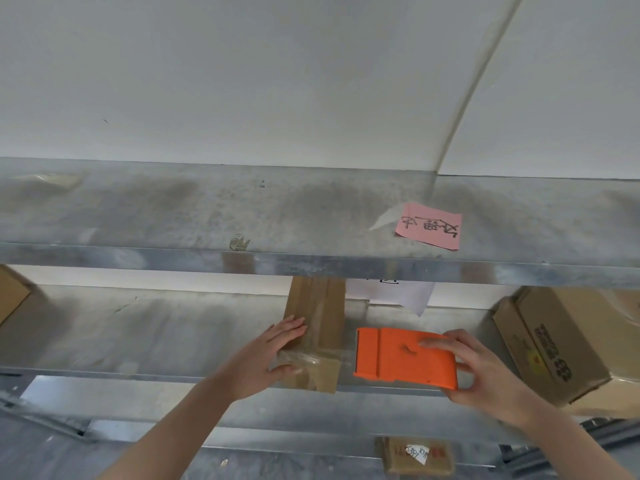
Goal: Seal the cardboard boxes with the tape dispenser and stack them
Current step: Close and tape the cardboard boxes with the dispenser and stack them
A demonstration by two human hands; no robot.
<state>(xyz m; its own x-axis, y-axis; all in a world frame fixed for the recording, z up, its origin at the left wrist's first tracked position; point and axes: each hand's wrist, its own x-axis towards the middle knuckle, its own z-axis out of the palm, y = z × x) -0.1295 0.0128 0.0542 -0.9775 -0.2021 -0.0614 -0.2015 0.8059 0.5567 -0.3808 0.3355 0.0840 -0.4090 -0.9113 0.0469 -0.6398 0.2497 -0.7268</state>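
The right hand [491, 382] grasps the tape dispenser [398, 355], just beside the cardboard box [322, 306] at its 3 o'clock. The box's long axis runs 6 to 12; the left hand [273, 355] presses it, fingers straight.

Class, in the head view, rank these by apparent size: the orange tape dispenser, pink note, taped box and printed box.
1. printed box, cut off by the frame edge.
2-3. orange tape dispenser and taped box: look alike; the box is partly hidden.
4. pink note.
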